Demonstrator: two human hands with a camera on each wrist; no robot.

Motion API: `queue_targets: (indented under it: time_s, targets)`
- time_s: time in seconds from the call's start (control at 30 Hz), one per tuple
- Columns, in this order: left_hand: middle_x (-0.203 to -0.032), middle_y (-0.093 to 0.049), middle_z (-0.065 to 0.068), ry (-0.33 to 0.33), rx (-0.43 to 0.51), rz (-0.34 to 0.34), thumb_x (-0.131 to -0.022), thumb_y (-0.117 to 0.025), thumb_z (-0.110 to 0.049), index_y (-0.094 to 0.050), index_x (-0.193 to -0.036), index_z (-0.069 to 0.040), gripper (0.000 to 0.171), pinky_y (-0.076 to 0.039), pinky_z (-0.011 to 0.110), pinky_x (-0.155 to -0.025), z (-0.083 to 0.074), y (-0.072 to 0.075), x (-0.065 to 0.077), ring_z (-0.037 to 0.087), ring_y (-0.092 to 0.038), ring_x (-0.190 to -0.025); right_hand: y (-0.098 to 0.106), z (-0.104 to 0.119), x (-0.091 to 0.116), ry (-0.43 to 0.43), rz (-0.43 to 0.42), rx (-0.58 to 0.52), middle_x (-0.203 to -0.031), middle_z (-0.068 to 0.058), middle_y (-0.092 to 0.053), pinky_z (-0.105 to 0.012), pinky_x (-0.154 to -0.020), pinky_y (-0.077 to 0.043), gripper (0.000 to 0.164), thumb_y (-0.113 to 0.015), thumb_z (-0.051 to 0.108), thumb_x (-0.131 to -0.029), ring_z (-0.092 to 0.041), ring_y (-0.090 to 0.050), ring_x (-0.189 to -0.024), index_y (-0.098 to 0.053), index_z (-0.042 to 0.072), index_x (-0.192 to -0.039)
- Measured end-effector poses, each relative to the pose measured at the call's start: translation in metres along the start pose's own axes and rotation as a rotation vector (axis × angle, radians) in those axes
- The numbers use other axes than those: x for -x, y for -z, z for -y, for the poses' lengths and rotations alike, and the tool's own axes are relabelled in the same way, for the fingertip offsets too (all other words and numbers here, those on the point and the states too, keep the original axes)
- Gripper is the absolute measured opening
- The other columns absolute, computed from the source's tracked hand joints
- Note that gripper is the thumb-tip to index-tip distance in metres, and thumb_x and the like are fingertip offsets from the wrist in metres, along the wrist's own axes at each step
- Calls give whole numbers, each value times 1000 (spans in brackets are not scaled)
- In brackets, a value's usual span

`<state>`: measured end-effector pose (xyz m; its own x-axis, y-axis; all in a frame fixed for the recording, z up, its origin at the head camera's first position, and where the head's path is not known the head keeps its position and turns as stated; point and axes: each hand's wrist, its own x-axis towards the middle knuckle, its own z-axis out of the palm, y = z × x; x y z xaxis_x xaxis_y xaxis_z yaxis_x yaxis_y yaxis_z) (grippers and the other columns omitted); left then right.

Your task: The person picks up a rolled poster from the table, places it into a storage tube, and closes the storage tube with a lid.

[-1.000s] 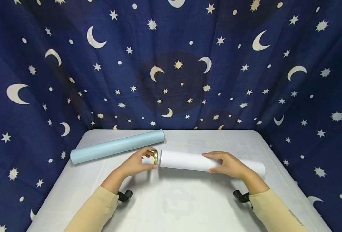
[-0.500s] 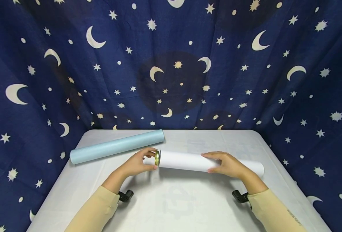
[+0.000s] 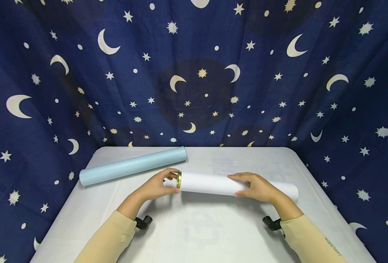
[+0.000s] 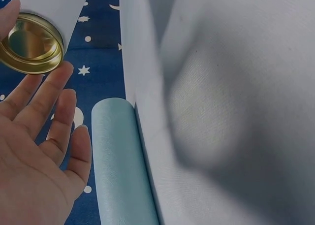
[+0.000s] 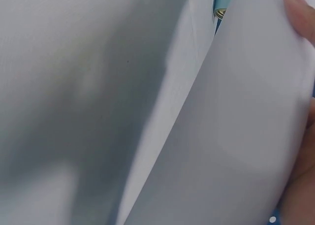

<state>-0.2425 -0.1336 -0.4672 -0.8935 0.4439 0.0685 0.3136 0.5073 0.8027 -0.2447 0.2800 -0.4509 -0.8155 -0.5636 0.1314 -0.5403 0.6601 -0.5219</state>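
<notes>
My left hand [image 3: 156, 185] pinches a gold metal lid [image 3: 179, 180] by its rim between thumb and fingertips. The lid sits against the left end of a white tube [image 3: 207, 183]; how far it goes in cannot be told. In the left wrist view the lid's shiny hollow face [image 4: 33, 44] points outward, with fingertips at its lower edge. My right hand [image 3: 256, 187] grips the tube right of its middle, thumb on the near side and fingers over the far side. The right wrist view shows the tube's smooth wall [image 5: 231, 112] close up, the hand at the right edge.
Behind my left hand a light blue tube [image 3: 132, 166] lies slanted on the white-covered table [image 3: 207, 233]. A dark blue curtain [image 3: 194, 47] with moons and stars hangs at the back and both sides. Black wrist cameras [image 3: 144, 222] hang below the sleeves.
The gold lid has moved right, from a small gap off the white tube to against its end. The right hand keeps its grip on the tube, nearly still.
</notes>
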Motion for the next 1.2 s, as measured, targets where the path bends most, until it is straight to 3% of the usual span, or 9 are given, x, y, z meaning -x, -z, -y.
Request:
queue_targets:
  time_s: [0.23,0.63,1.0,1.2]
  targets:
    - [-125,-64,-5,-1,-5,5,-81,-84,-38,-52,-142,-20,71,-41,54,-104,0,1,1,25,-56,-121,1,1,-1,10,6,8,-137,7,-61,-49,-105,-45,67,-88,35,-77,-25,-55,-129,-62,31,-138]
    - [-127,-64,-5,-10,-2,9,-82,-83,-39,-53,-142,-22,69,-42,51,-103,2,2,2,22,-57,-119,-2,3,-2,12,1,8,-136,4,-62,-49,-102,-46,66,-89,29,-76,-25,-55,-128,-63,30,-137]
    - [-126,-63,0,5,68,2,-83,-83,-36,-53,-146,-17,72,-44,47,-98,6,0,4,29,-56,-118,-2,2,-4,17,-1,3,-137,3,-62,-50,-104,-45,66,-87,35,-77,-26,-55,-129,-63,30,-138]
    - [-122,-66,0,21,98,-33,-80,-86,-32,-56,-144,-16,73,-46,45,-98,8,-3,4,21,-60,-112,-5,1,-5,-4,0,-22,-137,4,-61,-50,-104,-45,66,-87,40,-76,-26,-54,-130,-63,32,-137]
